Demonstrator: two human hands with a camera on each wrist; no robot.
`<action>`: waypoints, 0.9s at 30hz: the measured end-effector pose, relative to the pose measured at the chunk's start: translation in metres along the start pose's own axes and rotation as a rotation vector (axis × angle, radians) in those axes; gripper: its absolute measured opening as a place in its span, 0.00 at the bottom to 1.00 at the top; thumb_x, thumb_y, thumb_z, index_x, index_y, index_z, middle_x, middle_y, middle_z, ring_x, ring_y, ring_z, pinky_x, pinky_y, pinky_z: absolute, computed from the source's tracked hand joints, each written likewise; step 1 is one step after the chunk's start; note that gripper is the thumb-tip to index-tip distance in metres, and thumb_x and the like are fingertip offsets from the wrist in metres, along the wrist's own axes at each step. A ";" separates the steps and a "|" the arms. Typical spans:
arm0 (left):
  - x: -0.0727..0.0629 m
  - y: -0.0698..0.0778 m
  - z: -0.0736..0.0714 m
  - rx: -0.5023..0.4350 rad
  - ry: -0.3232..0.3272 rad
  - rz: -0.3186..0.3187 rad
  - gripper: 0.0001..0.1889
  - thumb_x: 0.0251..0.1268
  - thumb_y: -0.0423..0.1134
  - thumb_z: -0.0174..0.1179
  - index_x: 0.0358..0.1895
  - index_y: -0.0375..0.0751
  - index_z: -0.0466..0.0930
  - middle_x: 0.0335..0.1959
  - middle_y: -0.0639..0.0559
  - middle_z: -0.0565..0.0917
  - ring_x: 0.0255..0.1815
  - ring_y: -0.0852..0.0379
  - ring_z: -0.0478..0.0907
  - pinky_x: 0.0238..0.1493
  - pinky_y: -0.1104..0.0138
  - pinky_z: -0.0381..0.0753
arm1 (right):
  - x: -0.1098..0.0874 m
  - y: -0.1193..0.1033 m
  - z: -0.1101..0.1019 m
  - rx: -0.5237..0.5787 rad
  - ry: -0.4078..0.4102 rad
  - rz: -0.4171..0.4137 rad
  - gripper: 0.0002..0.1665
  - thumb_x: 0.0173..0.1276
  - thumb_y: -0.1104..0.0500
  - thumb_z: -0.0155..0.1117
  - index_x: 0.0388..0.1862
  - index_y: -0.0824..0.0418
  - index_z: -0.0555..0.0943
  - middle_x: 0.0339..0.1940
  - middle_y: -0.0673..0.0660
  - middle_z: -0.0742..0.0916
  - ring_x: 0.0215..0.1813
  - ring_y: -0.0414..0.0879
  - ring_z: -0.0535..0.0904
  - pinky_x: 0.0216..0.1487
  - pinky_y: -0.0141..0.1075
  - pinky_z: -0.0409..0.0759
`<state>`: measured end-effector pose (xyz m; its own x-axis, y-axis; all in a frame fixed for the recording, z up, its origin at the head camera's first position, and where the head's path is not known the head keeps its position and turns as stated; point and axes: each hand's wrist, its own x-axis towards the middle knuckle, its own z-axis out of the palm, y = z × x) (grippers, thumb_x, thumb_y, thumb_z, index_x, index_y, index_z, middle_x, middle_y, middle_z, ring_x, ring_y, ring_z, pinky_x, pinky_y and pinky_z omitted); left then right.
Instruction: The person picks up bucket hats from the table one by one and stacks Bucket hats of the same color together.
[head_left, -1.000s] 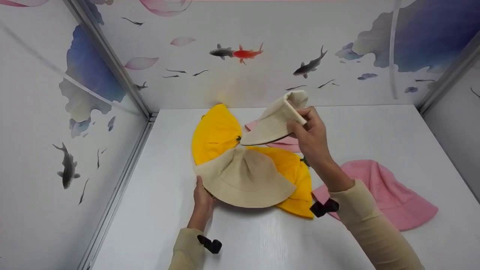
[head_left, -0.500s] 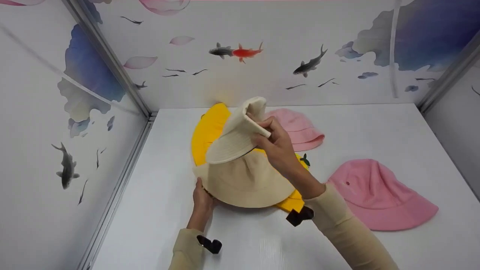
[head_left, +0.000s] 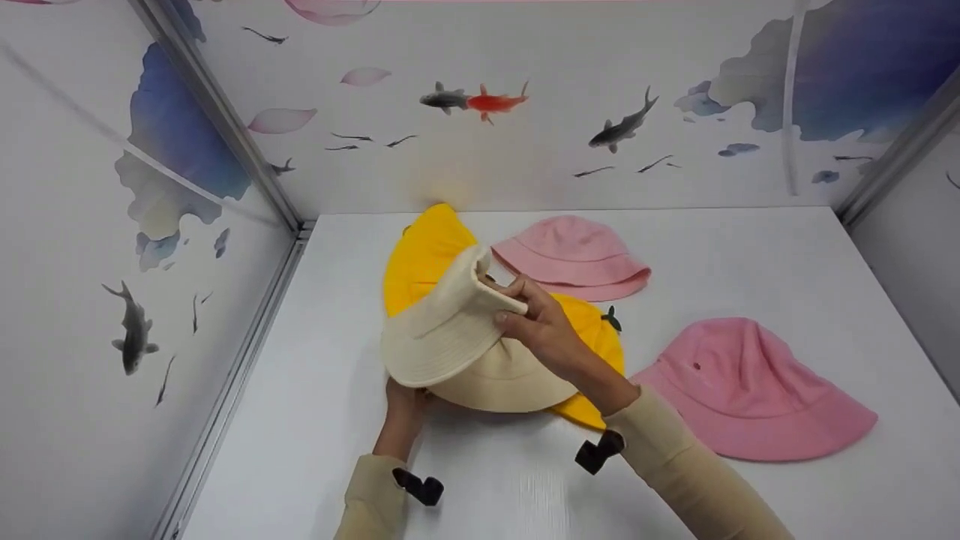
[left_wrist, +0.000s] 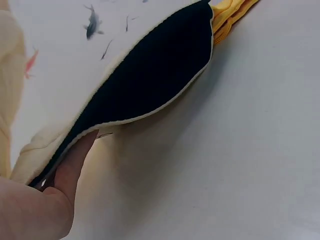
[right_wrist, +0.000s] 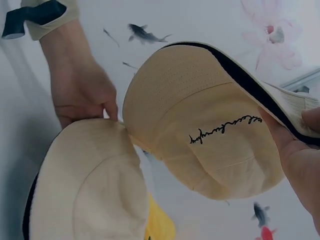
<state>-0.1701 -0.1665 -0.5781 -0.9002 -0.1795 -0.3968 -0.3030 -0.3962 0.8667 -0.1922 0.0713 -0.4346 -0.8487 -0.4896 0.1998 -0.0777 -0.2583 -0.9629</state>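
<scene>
A beige bucket hat (head_left: 517,379) lies over two yellow hats, its brim edge gripped by my left hand (head_left: 405,414). Its dark lining (left_wrist: 150,75) faces the left wrist camera, where the left hand (left_wrist: 42,205) pinches the brim. My right hand (head_left: 551,334) holds a second beige bucket hat (head_left: 442,326) by its brim, above the first one and partly covering it. Black stitched lettering (right_wrist: 225,130) runs across the second hat's side in the right wrist view. The second hat hides the left fingers in the head view.
One yellow hat (head_left: 420,262) lies behind the beige hats, another yellow hat (head_left: 596,322) with a green leaf to their right. A light pink hat (head_left: 574,247) is at the back; a darker pink hat (head_left: 750,390) lies right. Fish-patterned walls (head_left: 525,165) enclose the white table.
My right hand has brought the second beige hat left and down over the first one, uncovering the light pink hat behind. The left hand keeps its grip in place.
</scene>
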 end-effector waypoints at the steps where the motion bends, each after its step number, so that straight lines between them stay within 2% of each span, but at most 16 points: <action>1: -0.001 0.000 0.000 0.009 0.010 0.003 0.19 0.82 0.55 0.34 0.52 0.54 0.75 0.34 0.60 0.80 0.33 0.61 0.75 0.36 0.68 0.74 | -0.002 0.003 -0.003 0.015 0.010 0.014 0.08 0.73 0.68 0.53 0.47 0.60 0.69 0.66 0.60 0.79 0.51 0.46 0.82 0.52 0.37 0.85; 3: -0.001 -0.001 -0.001 0.021 0.020 0.010 0.23 0.82 0.58 0.32 0.50 0.54 0.76 0.32 0.60 0.81 0.31 0.61 0.76 0.34 0.68 0.75 | -0.006 0.009 -0.008 0.043 0.036 0.043 0.09 0.73 0.68 0.52 0.47 0.57 0.69 0.58 0.55 0.81 0.49 0.46 0.83 0.52 0.38 0.85; 5: -0.001 -0.001 -0.001 0.022 0.027 0.010 0.28 0.79 0.64 0.28 0.53 0.55 0.76 0.33 0.60 0.83 0.33 0.61 0.77 0.35 0.68 0.76 | -0.010 0.014 -0.014 0.061 0.064 0.070 0.09 0.72 0.68 0.52 0.47 0.57 0.69 0.52 0.54 0.82 0.47 0.48 0.83 0.51 0.40 0.86; 7: -0.001 -0.001 0.001 -0.008 0.029 0.002 0.34 0.76 0.69 0.24 0.59 0.55 0.75 0.35 0.60 0.84 0.35 0.60 0.78 0.37 0.67 0.76 | -0.014 0.019 -0.020 0.068 0.101 0.103 0.09 0.72 0.67 0.53 0.47 0.56 0.70 0.51 0.54 0.82 0.46 0.48 0.83 0.51 0.40 0.85; 10: 0.001 0.000 0.002 -0.043 0.015 -0.009 0.38 0.73 0.71 0.19 0.70 0.57 0.68 0.41 0.61 0.83 0.39 0.61 0.76 0.39 0.67 0.73 | -0.019 0.029 -0.030 0.077 0.158 0.159 0.09 0.71 0.68 0.54 0.47 0.57 0.71 0.50 0.54 0.81 0.45 0.50 0.82 0.50 0.39 0.85; 13: 0.004 -0.001 0.002 -0.050 0.002 -0.023 0.37 0.75 0.70 0.23 0.74 0.56 0.64 0.42 0.61 0.81 0.35 0.61 0.73 0.36 0.68 0.68 | -0.025 0.040 -0.038 0.080 0.221 0.213 0.10 0.69 0.68 0.54 0.47 0.58 0.71 0.50 0.54 0.82 0.45 0.50 0.81 0.49 0.37 0.85; 16: 0.005 -0.002 0.002 -0.044 -0.004 -0.031 0.34 0.76 0.68 0.31 0.73 0.53 0.65 0.42 0.60 0.81 0.34 0.62 0.72 0.36 0.70 0.68 | -0.031 0.051 -0.045 0.081 0.279 0.257 0.11 0.68 0.68 0.55 0.47 0.60 0.72 0.49 0.54 0.83 0.45 0.49 0.82 0.49 0.38 0.86; 22: 0.005 -0.004 0.002 0.002 -0.022 -0.031 0.33 0.77 0.64 0.40 0.73 0.46 0.64 0.47 0.59 0.82 0.45 0.62 0.77 0.47 0.68 0.75 | -0.044 0.066 -0.055 0.070 0.372 0.313 0.14 0.65 0.69 0.58 0.50 0.64 0.72 0.50 0.54 0.82 0.46 0.50 0.82 0.50 0.38 0.86; 27: 0.004 -0.004 0.001 0.032 -0.005 -0.028 0.33 0.78 0.61 0.42 0.75 0.46 0.60 0.49 0.59 0.83 0.46 0.64 0.79 0.47 0.67 0.78 | -0.053 0.074 -0.063 -0.012 0.430 0.343 0.15 0.64 0.68 0.59 0.51 0.65 0.76 0.57 0.55 0.82 0.50 0.50 0.79 0.52 0.35 0.84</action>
<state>-0.1728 -0.1647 -0.5827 -0.8927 -0.1639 -0.4198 -0.3381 -0.3721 0.8644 -0.1856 0.1309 -0.5277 -0.9637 -0.1585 -0.2150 0.2366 -0.1329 -0.9625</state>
